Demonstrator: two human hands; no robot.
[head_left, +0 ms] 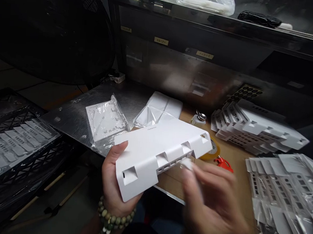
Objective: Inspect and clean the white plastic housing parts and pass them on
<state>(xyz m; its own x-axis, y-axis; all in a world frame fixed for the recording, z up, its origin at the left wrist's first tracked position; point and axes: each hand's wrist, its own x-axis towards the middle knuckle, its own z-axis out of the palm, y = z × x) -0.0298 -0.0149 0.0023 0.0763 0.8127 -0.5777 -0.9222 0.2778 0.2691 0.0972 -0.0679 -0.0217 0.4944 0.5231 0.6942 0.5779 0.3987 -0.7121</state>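
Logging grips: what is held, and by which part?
Left hand: white rectangular plastic housing, by its left end. Right hand: small white blurred piece, held part unclear.

My workbench has a bare dark metal top (72, 112) on my left and a brown cardboard sheet (172, 183) on my right. A clear-bagged white plastic housing (105, 121) lies on the metal. On the cardboard I have a yellow tape roll (215, 149), a red plastic object (224, 163), a leaning stack of white housings (264, 125) and, nearer me, a row of bagged housings (282, 188).
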